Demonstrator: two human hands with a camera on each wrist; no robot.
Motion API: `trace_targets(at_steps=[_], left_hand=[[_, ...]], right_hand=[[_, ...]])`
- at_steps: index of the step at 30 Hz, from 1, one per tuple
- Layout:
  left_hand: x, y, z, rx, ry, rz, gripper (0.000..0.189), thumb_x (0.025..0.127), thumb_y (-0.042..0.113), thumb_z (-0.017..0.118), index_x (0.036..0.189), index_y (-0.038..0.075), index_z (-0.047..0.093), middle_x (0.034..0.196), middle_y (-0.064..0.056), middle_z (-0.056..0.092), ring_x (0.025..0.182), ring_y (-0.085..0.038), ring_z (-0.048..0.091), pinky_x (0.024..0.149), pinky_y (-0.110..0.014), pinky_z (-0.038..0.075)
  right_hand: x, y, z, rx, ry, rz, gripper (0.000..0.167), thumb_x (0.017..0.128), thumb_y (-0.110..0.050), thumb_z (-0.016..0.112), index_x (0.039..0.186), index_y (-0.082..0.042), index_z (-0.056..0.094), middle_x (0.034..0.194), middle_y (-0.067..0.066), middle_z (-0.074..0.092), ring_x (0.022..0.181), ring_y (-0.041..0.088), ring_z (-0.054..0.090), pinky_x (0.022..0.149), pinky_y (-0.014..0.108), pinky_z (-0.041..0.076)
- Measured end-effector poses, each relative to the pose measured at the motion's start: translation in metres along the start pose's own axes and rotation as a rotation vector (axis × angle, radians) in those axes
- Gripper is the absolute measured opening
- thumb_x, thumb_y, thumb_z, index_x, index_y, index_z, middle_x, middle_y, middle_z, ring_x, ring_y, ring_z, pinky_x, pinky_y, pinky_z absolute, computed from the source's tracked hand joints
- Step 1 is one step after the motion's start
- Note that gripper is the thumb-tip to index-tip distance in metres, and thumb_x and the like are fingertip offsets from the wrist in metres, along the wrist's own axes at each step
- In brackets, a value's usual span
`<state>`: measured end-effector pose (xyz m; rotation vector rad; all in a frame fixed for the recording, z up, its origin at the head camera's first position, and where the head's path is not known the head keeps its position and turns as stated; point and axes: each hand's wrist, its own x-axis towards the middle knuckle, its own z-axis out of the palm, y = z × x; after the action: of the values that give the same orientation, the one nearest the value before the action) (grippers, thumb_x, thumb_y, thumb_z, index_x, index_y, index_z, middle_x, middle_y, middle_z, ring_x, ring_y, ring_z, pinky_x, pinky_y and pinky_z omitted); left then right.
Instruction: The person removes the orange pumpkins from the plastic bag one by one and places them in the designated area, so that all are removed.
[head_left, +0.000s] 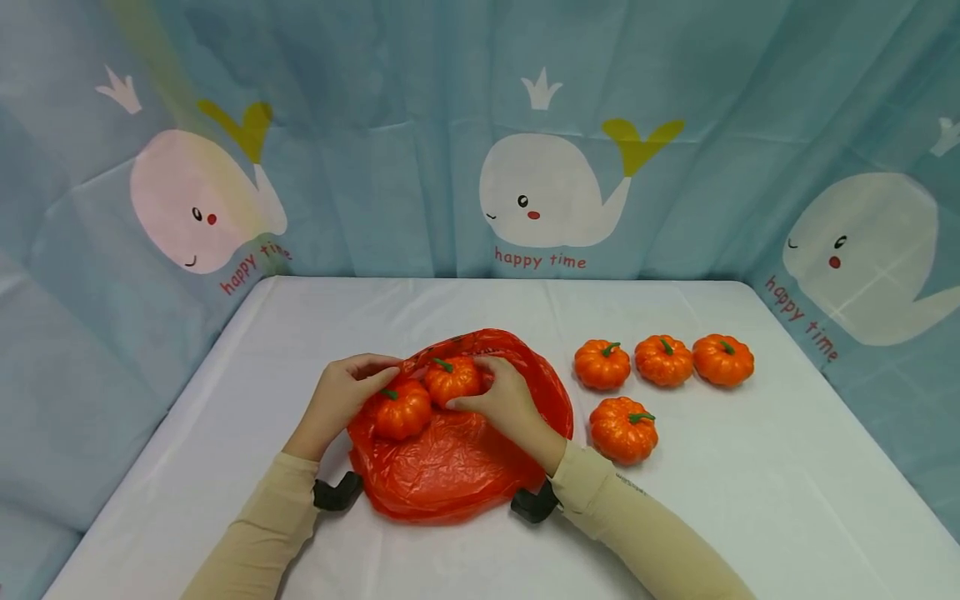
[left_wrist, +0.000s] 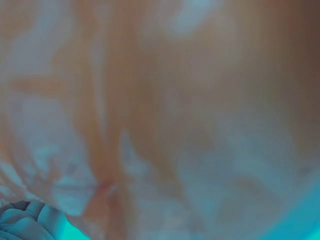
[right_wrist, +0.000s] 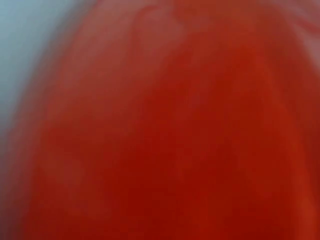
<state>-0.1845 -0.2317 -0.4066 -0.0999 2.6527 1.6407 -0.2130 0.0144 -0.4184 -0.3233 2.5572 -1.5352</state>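
Note:
A red plastic bag lies spread wide on the table, its mouth facing up. Two small orange pumpkins with green stems sit side by side over it: a left pumpkin and a right pumpkin. At the bag's left rim, my left hand grips the plastic, its thumb beside the left pumpkin's stem; its fingertips are partly hidden. My right hand holds the right pumpkin between thumb and fingers. Blurred translucent plastic fills most of the left wrist view, and blurred red plastic the right.
Three more orange pumpkins stand in a row at the right, one of them the middle pumpkin. Another pumpkin lies in front of them, near the right forearm. A blue curtain with printed whales hangs around the white table.

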Motion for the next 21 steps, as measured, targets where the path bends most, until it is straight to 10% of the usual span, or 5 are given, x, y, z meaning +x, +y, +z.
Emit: trace_targets(at_steps=[21], left_hand=[[0.000, -0.002, 0.000, -0.015, -0.004, 0.015, 0.043, 0.093, 0.044, 0.068, 0.120, 0.012, 0.072, 0.125, -0.010, 0.070, 0.119, -0.023, 0.058, 0.088, -0.015, 0.049]], right_hand=[[0.010, -0.003, 0.022, 0.024, 0.057, 0.114, 0.080, 0.076, -0.023, 0.088, 0.142, 0.000, 0.049, 0.141, 0.018, 0.052, 0.124, 0.036, 0.053, 0.103, 0.051, 0.050]])
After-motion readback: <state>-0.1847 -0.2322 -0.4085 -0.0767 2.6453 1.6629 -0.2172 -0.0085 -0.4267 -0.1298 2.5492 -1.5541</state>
